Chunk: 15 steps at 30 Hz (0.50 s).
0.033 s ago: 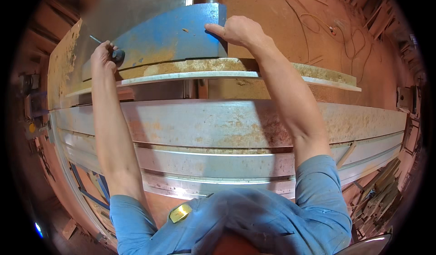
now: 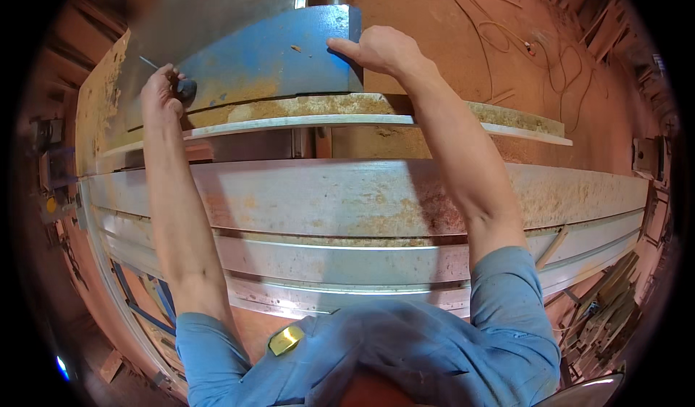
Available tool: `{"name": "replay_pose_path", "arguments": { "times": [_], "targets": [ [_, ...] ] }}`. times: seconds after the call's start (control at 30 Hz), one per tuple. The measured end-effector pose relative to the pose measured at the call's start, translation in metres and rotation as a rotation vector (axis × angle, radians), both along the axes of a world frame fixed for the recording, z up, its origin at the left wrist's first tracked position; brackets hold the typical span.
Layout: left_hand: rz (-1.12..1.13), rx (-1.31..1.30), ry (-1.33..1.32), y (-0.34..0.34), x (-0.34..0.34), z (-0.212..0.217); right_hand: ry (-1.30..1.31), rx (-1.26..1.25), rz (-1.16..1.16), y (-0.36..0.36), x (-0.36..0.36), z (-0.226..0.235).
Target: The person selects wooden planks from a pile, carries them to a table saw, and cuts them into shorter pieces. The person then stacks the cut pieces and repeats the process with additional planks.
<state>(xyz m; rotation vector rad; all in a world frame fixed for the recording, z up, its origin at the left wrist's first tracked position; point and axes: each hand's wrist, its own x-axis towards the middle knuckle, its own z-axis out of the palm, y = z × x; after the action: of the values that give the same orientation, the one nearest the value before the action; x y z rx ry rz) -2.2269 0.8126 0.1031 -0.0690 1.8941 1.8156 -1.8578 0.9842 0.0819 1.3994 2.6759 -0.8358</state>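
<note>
Clasping the dark rounded knob (image 2: 187,90) toward the left of the blue curved metal guard (image 2: 271,56), our left hand (image 2: 159,92) probably steadies it; our right hand (image 2: 389,49) rests on the guard's right end, likely bracing, its grip unclear to us.

Dusty orange-brown floor (image 2: 532,88), wood strips (image 2: 608,313) piled lower right, bright light (image 2: 62,367) lower left

Head-worn fisheye view, looking down
</note>
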Motion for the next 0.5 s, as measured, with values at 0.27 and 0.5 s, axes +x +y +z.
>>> {"name": "replay_pose_path", "arguments": {
  "times": [0.27,0.5],
  "targets": [
    [-0.046,0.034,0.019,-0.004,-0.01,-0.005,-0.038,-0.075,0.015,0.004,0.005,0.0],
    [-0.037,-0.104,0.137,-0.002,0.009,-0.018,0.045,0.086,0.055,-0.02,0.013,0.037]
  ]
}}
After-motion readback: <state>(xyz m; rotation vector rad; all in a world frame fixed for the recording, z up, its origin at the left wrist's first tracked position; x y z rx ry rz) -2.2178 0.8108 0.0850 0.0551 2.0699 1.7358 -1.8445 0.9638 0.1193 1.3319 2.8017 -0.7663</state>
